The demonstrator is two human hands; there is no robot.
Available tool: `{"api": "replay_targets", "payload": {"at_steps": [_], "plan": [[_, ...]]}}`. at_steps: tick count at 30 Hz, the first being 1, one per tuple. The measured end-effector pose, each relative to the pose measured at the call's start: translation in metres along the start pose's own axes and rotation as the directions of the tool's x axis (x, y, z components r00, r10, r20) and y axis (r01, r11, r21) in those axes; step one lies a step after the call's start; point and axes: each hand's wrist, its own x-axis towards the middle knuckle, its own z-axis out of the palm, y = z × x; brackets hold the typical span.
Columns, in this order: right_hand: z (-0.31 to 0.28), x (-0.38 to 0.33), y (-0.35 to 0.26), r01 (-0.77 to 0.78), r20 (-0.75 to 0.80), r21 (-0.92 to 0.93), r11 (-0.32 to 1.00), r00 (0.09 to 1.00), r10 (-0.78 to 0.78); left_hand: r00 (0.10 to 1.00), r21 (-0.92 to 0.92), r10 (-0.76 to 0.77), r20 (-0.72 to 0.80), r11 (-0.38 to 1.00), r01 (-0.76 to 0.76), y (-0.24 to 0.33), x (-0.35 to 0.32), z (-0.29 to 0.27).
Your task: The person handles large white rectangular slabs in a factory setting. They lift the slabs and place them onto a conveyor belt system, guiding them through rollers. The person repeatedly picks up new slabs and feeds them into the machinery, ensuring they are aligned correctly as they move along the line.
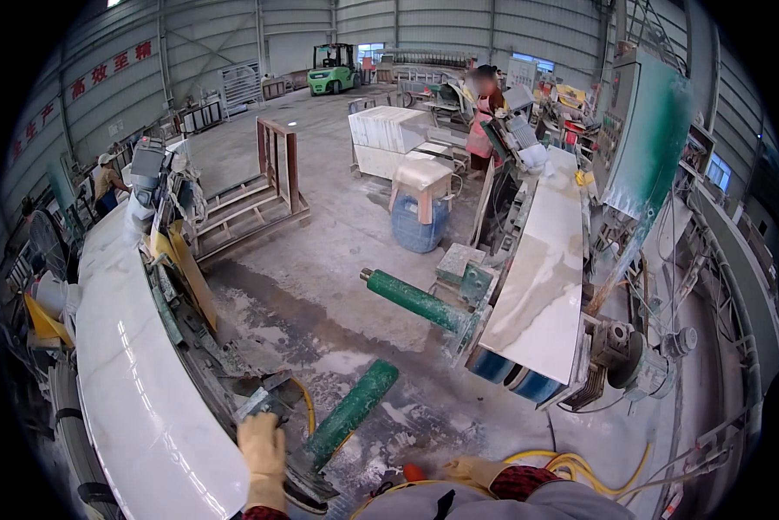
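Note:
My left hand (263,455), in a cream work glove, reaches to the near right edge of a long white stone slab (142,373). Its fingers point away from me, stretched out, close to a grey metal fitting (264,400) on the machine's side. No held object shows in it. My right hand (478,471), gloved alike, is low in front of my body; its fingers are mostly hidden, so I cannot tell what they hold. A small orange-red object (413,472) lies left of it. A green roller (355,414) sticks out beside my left hand.
A second conveyor carries a white-and-brown slab (537,277) on the right, with another green roller (415,301) jutting from it. Yellow hose (571,468) coils at lower right. Ahead are a blue barrel (420,223), a rusty frame (277,169), a person (483,121) and a green forklift (333,74).

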Motion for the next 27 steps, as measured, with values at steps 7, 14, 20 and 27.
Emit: {"api": "replay_targets", "payload": {"at_steps": [7, 14, 20, 27], "plan": [[0.005, 0.01, -0.011, 0.156, -0.08, 0.078, 0.985, 0.985, -0.15, 0.895, 0.259, -0.427, -0.131, 0.856, 0.447, -0.15, -0.099, -0.011], [0.004, 0.0, 0.006, 0.034, -0.1, -0.09, 0.995, 0.994, -0.043, 0.892, 0.322, -0.427, -0.145, 0.832, 0.451, -0.147, -0.117, 0.006], [-0.016, -0.025, -0.024, 0.019, -0.075, -0.015, 1.0, 0.997, -0.02, 0.886, 0.321, -0.448, -0.117, 0.827, 0.461, -0.119, -0.11, -0.018], [-0.013, -0.016, -0.029, 0.041, -0.091, 0.004, 0.999, 0.995, -0.041, 0.884, 0.366, -0.443, -0.148, 0.806, 0.465, -0.135, -0.116, -0.008]]}}
